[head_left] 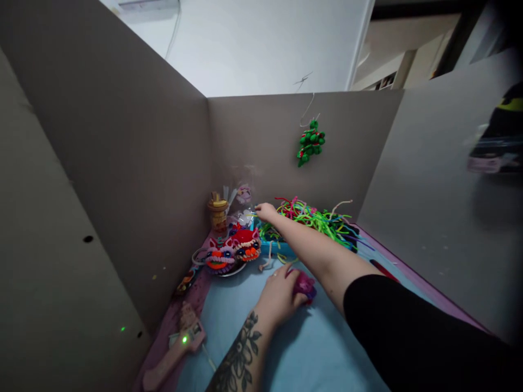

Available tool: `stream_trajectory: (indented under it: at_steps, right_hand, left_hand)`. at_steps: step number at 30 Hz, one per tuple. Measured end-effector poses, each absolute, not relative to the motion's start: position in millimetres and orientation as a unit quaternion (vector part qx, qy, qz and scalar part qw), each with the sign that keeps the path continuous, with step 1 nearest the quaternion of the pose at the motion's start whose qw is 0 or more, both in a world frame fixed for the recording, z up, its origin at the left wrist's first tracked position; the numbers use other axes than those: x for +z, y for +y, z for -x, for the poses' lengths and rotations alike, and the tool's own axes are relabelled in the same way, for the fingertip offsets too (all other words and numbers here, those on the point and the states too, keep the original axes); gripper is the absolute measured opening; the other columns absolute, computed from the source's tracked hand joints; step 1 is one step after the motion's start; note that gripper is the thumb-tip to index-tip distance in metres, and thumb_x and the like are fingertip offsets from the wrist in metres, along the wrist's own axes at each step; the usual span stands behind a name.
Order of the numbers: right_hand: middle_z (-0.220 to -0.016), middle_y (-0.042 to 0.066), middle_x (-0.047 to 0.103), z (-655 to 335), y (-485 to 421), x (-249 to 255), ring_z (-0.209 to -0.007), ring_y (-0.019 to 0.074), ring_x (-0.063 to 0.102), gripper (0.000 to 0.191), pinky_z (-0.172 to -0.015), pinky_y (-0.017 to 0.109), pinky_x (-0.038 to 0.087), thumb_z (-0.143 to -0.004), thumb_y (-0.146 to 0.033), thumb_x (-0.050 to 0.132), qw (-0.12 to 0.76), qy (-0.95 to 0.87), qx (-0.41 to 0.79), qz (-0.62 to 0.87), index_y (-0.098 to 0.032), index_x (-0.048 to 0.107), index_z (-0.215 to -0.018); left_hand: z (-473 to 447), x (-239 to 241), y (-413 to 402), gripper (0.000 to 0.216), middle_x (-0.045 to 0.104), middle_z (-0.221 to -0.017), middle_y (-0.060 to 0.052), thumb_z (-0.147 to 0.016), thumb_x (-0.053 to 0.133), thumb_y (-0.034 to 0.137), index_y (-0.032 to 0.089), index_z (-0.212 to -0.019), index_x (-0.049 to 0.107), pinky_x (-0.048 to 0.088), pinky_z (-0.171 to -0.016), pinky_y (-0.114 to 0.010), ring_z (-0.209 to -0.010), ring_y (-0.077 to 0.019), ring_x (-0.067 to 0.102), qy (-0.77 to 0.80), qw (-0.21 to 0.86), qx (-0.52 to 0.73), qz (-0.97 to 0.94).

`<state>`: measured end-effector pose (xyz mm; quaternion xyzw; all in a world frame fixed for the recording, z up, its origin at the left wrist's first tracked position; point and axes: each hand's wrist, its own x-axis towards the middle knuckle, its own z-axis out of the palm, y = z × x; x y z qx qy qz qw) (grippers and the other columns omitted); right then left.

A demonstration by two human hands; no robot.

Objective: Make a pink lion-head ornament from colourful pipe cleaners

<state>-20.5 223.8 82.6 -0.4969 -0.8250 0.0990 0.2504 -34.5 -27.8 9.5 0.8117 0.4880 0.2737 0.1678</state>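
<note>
My left hand (pixel 280 291) curls around a fuzzy pink and purple piece (pixel 304 286), low over the blue table cover (pixel 245 305). It looks made of chenille stems; my fingers hide part of it. My right hand (pixel 267 212) is stretched to the back, over the left end of a blue tray (pixel 281 249). Its fingers are bent together, and whatever they may hold is too small to make out. Loose chenille stems (pixel 322 220), mostly bright green, heap in the tray. Left of it, fuzzy red and orange animal-faced pieces (pixel 245 245) rest on a round dish (pixel 233 270).
A pink glue gun (pixel 180 345) with a green light lies at the front left. Behind the dish stands a brown cup (pixel 218 215) beside clear plastic wrapping (pixel 246 215). Grey panels (pixel 261 141) enclose three sides. A green fuzzy ornament (pixel 311 142) hangs on the back one.
</note>
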Motion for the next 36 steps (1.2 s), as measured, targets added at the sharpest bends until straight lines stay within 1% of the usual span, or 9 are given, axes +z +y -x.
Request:
stream_trajectory:
  at_steps: [8,11,15,18,21,24,28,31,36]
  right_hand:
    - [-0.113,0.012,0.066,1.8,235.2,192.8,-0.1,0.0171,0.063,0.038,-0.093,0.034,0.046,-0.081,-0.015,0.047,0.447,-0.788,0.104,0.41,-0.009,0.061,-0.116]
    - [-0.113,0.012,0.065,-14.9,222.3,244.8,-0.1,0.0191,0.061,0.039,-0.094,0.039,0.045,-0.078,-0.019,0.052,0.565,-0.773,0.081,0.277,-0.009,0.061,-0.115]
    - [-0.122,0.008,0.057,-45.4,160.4,275.4,-0.115,0.0242,0.052,0.034,-0.099,0.048,0.038,-0.083,-0.026,0.051,0.564,-0.809,0.013,0.168,-0.014,0.062,-0.113]
    - [-0.113,0.005,0.061,-64.9,94.1,251.6,-0.115,0.0257,0.05,0.026,-0.101,0.049,0.034,-0.082,-0.029,0.055,0.461,-0.871,0.021,0.169,-0.018,0.068,-0.102]
    - [-0.097,0.005,0.067,-81.8,40.0,194.8,-0.099,0.0218,0.059,0.021,-0.093,0.041,0.043,-0.08,-0.027,0.055,0.382,-0.889,0.11,0.226,-0.018,0.071,-0.089]
    - [-0.087,0.006,0.07,-98.4,13.7,127.1,-0.078,0.0174,0.063,0.025,-0.073,0.032,0.051,-0.077,-0.029,0.056,0.317,-0.835,0.349,0.285,-0.016,0.071,-0.093]
    - [-0.082,0.005,0.07,-118.1,12.0,58.9,-0.062,0.0148,0.062,0.042,-0.056,0.028,0.049,-0.071,-0.025,0.054,0.385,-0.662,0.548,0.335,-0.016,0.065,-0.111]
    - [-0.084,0.004,0.069,-129.3,16.4,33.3,-0.069,0.0166,0.062,0.044,-0.064,0.031,0.051,-0.07,-0.023,0.052,0.429,-0.662,0.505,0.35,-0.019,0.064,-0.113]
    - [-0.104,0.007,0.064,-144.2,13.9,15.0,-0.089,0.0193,0.06,0.044,-0.078,0.034,0.051,-0.077,-0.02,0.048,0.466,-0.725,0.364,0.352,-0.021,0.057,-0.12]
  left_hand:
    - [30.7,9.7,-29.6,0.053,0.034,-0.145,-0.009,-0.077,0.059,0.039,0.026,-0.127,0.047,0.032,-0.105,-0.043,-0.129,-0.031,0.035,0.491,0.177,0.269,-0.809]
    - [28.9,10.7,-31.1,0.055,0.032,-0.146,-0.009,-0.076,0.06,0.039,0.026,-0.128,0.047,0.031,-0.106,-0.044,-0.13,-0.0314,0.033,0.493,0.176,0.275,-0.807]
    - [25.1,12.3,-30.8,0.052,0.038,-0.143,-0.012,-0.081,0.054,0.034,0.021,-0.131,0.045,0.028,-0.107,-0.045,-0.131,-0.0286,0.034,0.497,0.156,0.333,-0.786]
    - [21.8,12.1,-28.3,0.044,0.044,-0.136,-0.013,-0.086,0.044,0.027,0.018,-0.129,0.044,0.027,-0.109,-0.044,-0.129,-0.0251,0.037,0.502,0.138,0.433,-0.736]
    - [19.3,12.2,-24.7,0.047,0.042,-0.137,-0.014,-0.085,0.046,0.026,0.018,-0.13,0.039,0.028,-0.107,-0.045,-0.129,-0.0253,0.035,0.503,0.177,0.537,-0.653]
    - [16.2,15.4,-23.1,0.047,0.05,-0.128,-0.013,-0.083,0.05,0.035,0.019,-0.126,0.039,0.042,-0.096,-0.04,-0.118,-0.0247,0.049,0.427,0.346,0.61,-0.572]
    - [9.7,20.2,-26.1,0.055,0.064,-0.089,-0.006,-0.075,0.061,0.045,0.019,-0.119,0.042,0.05,-0.062,-0.031,-0.069,-0.0178,0.065,0.352,0.595,0.565,-0.451]
    - [7.0,19.1,-26.9,0.056,0.057,-0.067,0.002,-0.072,0.063,0.048,0.017,-0.115,0.046,0.043,-0.048,-0.023,-0.047,-0.0097,0.054,0.374,0.641,0.535,-0.405]
    - [14.5,15.8,-20.9,0.041,0.04,-0.05,0.009,-0.066,0.068,0.048,0.013,-0.085,0.056,0.025,-0.039,-0.017,-0.039,-0.0042,0.033,0.433,0.541,0.557,-0.457]
